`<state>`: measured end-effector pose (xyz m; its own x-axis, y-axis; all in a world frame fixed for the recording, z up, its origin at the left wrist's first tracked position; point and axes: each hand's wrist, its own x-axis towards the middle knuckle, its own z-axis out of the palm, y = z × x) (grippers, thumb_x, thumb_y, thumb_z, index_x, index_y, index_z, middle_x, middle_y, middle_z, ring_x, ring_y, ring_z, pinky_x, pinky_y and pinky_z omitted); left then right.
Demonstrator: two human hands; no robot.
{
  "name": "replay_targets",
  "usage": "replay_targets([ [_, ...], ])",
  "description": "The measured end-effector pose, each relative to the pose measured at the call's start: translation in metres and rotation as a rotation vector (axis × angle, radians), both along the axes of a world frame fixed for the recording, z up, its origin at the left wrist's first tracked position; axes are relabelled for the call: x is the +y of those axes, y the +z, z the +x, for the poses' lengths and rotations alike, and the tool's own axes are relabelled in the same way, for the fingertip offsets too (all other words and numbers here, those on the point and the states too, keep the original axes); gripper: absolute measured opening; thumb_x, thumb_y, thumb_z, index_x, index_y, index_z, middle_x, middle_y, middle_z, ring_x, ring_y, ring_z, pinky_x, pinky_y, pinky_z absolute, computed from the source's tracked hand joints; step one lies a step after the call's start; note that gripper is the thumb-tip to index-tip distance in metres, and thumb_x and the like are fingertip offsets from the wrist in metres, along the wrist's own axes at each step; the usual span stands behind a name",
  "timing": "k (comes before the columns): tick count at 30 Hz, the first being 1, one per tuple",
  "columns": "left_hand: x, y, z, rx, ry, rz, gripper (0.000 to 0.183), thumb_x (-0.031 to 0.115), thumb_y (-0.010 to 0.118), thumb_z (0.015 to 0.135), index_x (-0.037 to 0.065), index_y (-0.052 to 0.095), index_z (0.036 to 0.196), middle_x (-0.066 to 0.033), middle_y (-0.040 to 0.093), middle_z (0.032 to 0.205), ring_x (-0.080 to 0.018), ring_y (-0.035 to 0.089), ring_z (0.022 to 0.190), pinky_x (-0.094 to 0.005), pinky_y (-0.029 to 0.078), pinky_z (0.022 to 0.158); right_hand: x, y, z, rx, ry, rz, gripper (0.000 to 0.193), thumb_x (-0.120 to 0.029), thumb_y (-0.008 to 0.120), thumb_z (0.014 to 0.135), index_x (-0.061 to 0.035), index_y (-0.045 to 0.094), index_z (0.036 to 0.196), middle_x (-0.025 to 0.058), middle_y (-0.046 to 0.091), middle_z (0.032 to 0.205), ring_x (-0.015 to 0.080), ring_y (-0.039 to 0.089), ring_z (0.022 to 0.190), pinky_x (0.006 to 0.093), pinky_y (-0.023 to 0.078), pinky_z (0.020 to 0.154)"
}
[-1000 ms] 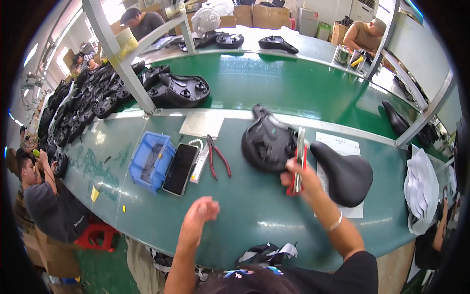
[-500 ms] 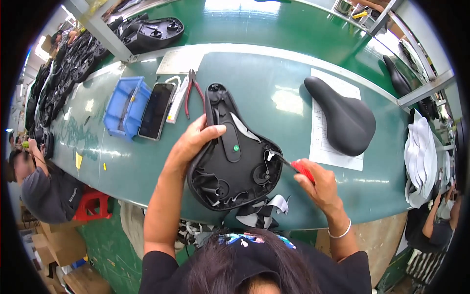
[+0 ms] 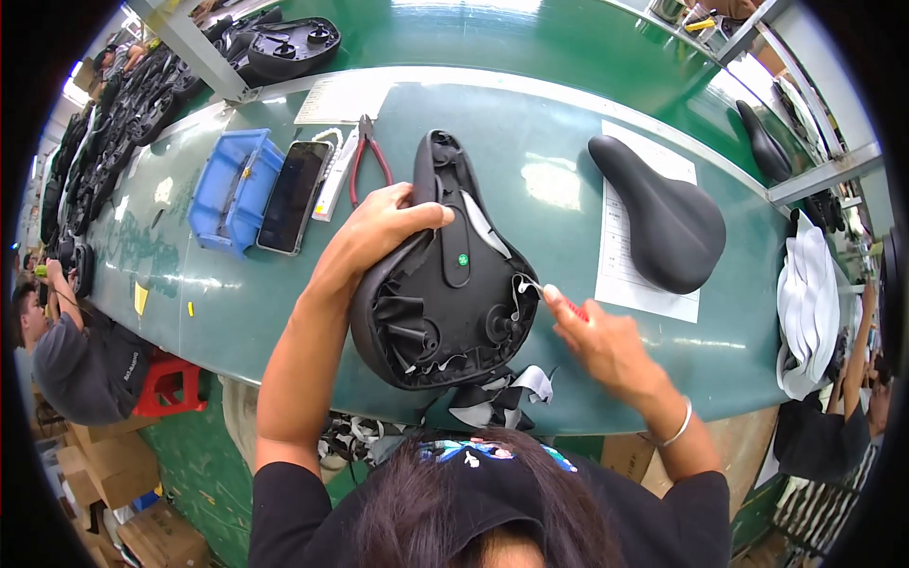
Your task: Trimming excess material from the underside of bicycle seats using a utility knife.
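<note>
A black bicycle saddle lies underside up on the bench, its nose pointing away from me. My left hand grips its left edge near the nose, thumb over the rim. In my right hand is a red-handled tool with a thin metal end, mostly covered by my fingers; I cannot tell its exact kind. Its tip meets the saddle's right rim, beside a loose whitish strip of cover edge. Black and white trimmed scraps lie below the saddle at the bench edge.
Left of the saddle are red-handled cutting pliers, a phone and a blue bin. A finished saddle rests on a printed sheet at right. Metal posts edge the bench. A co-worker sits at left.
The saddle has shifted slightly and turned a little under my left hand. My right hand has tilted, its fingers now nearer the rim and hiding more of the tool.
</note>
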<state>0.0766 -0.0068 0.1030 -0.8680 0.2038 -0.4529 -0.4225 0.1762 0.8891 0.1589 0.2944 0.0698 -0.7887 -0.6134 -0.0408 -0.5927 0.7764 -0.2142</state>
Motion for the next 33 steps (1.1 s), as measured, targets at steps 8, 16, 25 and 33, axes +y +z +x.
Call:
replay_targets([
  [8,-0.004,-0.013,0.067,0.067,0.384,0.159,0.045,0.024,0.068,0.076,-0.007,0.054,0.106,-0.0094,0.059,0.091,-0.0134,0.058,0.077,-0.0262,0.049,0.071,-0.033,-0.006,0.089,-0.225,-0.329,-0.248,0.062,-0.018,0.06,0.089,-0.0136,0.03,0.143,0.0211,0.059,0.081,0.0418,0.06,0.061,0.0463,0.05,0.054],
  [16,0.006,-0.009,0.105,0.236,0.487,0.165,0.049,0.025,0.065,0.078,-0.005,0.05,0.113,-0.009,0.056,0.096,-0.0148,0.054,0.085,-0.0289,0.047,0.077,-0.064,0.018,0.013,-0.04,-0.325,-0.88,0.058,-0.01,0.064,0.084,-0.0036,0.037,0.135,0.0239,0.057,0.12,0.0407,0.061,0.099,0.0371,0.052,0.081],
  [25,0.036,-0.015,0.106,0.948,0.112,-0.806,0.042,0.018,0.073,0.071,0.005,0.052,0.104,-0.013,0.052,0.098,-0.0293,0.051,0.094,-0.0394,0.04,0.078,-0.055,0.013,-0.025,-0.475,-0.458,-1.033,0.048,-0.007,0.064,0.081,-0.0038,0.045,0.125,0.0046,0.061,0.084,0.0121,0.059,0.067,0.0252,0.047,0.063],
  [33,0.068,-0.03,0.083,0.968,-0.286,-0.733,0.023,0.022,0.064,0.082,0.006,0.056,0.068,-0.0064,0.056,0.063,-0.025,0.052,0.07,-0.0385,0.038,0.069,-0.014,0.026,0.01,-0.142,-0.232,-0.799,0.059,-0.008,0.066,0.082,-0.0084,0.04,0.135,0.0135,0.064,0.096,0.0309,0.063,0.075,0.0361,0.05,0.069],
])
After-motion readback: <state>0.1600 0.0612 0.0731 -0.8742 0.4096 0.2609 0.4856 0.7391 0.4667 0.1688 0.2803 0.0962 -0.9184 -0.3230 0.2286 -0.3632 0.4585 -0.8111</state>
